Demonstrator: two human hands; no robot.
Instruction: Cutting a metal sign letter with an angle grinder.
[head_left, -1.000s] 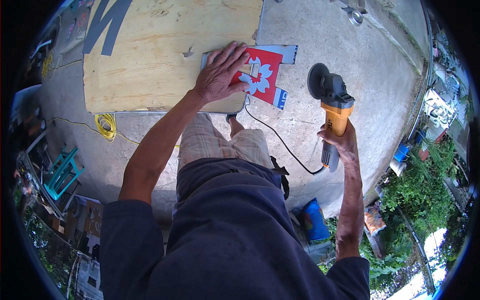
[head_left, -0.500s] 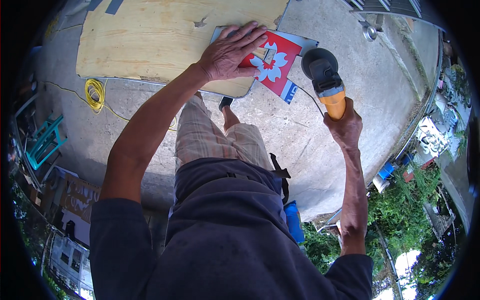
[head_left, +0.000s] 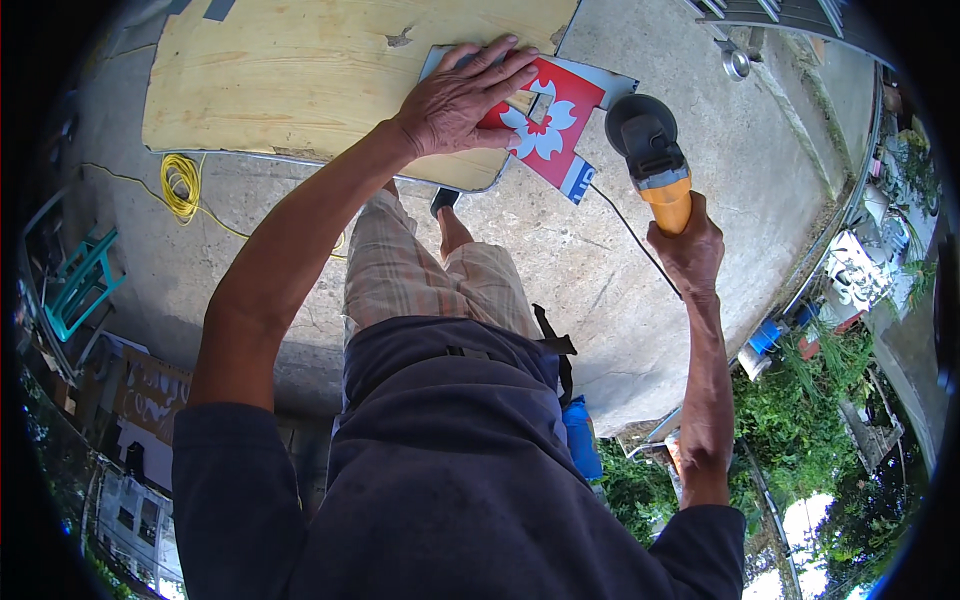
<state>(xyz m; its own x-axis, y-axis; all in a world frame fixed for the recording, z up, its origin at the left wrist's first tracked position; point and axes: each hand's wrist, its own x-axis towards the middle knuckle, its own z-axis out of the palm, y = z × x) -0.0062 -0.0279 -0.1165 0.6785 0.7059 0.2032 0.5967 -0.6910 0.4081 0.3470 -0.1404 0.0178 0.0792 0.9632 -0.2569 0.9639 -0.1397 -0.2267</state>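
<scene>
My left hand (head_left: 462, 105) lies spread on a red sheet (head_left: 553, 160) printed with a white flower, pressing it onto the wooden tabletop (head_left: 290, 80). The sheet has a small cut-out near the flower's middle and a stepped right edge; its right part juts past the table's edge. A grey strip (head_left: 605, 84) shows along its far side. My right hand (head_left: 688, 245) is wrapped round the orange body of an angle grinder (head_left: 668, 200). The grinder's dark round head (head_left: 641, 125) points away from me, just right of the sheet and apart from it.
A black cord (head_left: 635, 238) runs between the sheet and my right wrist. On the concrete floor (head_left: 600, 320) at left lies a coiled yellow cord (head_left: 181, 188), with a teal plastic chair (head_left: 84, 284) beyond. A round metal object (head_left: 736, 65) sits at far right, plants (head_left: 810, 430) at lower right.
My view has shifted slightly, so the table and floor things sit a little further left. Both hands keep their hold, and the grinder stays beside the sheet. More of the black cord shows.
</scene>
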